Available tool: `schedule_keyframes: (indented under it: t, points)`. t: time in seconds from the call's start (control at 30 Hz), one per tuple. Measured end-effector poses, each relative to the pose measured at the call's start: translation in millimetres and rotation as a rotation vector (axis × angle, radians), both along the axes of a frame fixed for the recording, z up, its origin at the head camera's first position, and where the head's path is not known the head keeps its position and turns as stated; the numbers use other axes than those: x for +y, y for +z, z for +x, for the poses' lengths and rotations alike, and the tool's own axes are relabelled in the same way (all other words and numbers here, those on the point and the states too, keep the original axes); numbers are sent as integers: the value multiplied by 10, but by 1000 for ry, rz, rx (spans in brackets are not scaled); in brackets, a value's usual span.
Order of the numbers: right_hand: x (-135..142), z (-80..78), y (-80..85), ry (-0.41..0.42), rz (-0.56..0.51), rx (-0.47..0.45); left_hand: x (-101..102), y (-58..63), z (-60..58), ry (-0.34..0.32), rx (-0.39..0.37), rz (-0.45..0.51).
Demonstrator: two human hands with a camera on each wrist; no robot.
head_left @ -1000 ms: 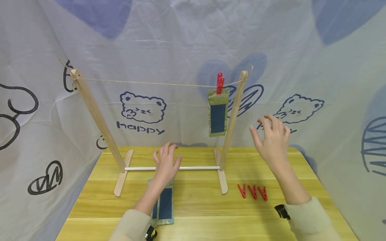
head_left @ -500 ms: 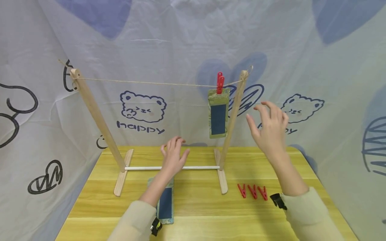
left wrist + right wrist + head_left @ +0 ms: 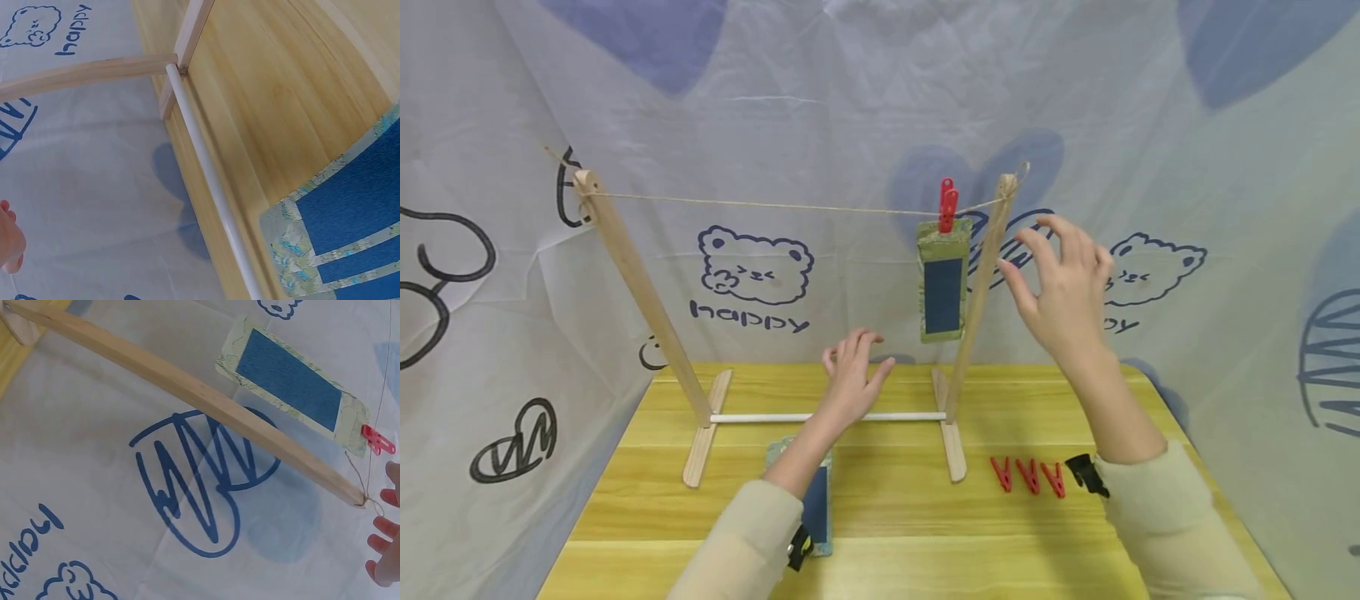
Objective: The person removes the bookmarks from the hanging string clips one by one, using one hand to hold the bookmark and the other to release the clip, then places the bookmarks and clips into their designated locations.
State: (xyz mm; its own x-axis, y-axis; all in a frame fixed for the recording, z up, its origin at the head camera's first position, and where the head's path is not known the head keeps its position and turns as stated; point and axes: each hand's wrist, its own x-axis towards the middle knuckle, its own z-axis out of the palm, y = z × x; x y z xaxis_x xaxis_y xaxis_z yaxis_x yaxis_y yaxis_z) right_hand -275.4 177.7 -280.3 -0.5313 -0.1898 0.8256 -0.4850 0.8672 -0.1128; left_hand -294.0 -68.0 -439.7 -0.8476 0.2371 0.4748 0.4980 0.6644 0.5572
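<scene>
A small cloth (image 3: pixel 942 293) with a dark blue panel and green patterned border hangs from a twine line (image 3: pixel 760 203), held by a red clothespin (image 3: pixel 948 207). My right hand (image 3: pixel 1067 287) is raised to the right of the rack's right post (image 3: pixel 987 267), fingers spread and bent, holding nothing. In the right wrist view its fingers (image 3: pixel 386 547) are near the twine knot and the clothespin. My left hand (image 3: pixel 853 379) hovers over the rack's white bar (image 3: pixel 910 417), fingers loosely bent around nothing. Beneath my left forearm lies a second blue-panelled cloth (image 3: pixel 822 508), partly hidden.
Three red clothespins (image 3: pixel 1028 476) lie in a row on the wooden table (image 3: pixel 910 517), right of the rack's right foot (image 3: pixel 953 454). The left post (image 3: pixel 643 292) leans outward. A printed fabric backdrop (image 3: pixel 850 125) surrounds the table.
My right hand has risen and moved left toward the right post and clothespin. My left hand has moved right and slightly up. Both cloths and the loose clothespins have stayed put.
</scene>
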Motion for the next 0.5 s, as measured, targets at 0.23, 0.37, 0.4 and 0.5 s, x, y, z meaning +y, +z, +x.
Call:
schedule_keyframes:
  t: [0.23,0.37,0.4,0.5]
  points:
    - [-46,-31,95,5,39,0,93,38,-6,-40,-19,48]
    - [-74,-73,138,14,46,6,114,44,-9,-48,-24,67]
    - [-81,-84,149,16,47,6,116,43,-13,-49,-25,68]
    - [-98,-124,175,21,55,8,124,38,-36,-60,-28,76]
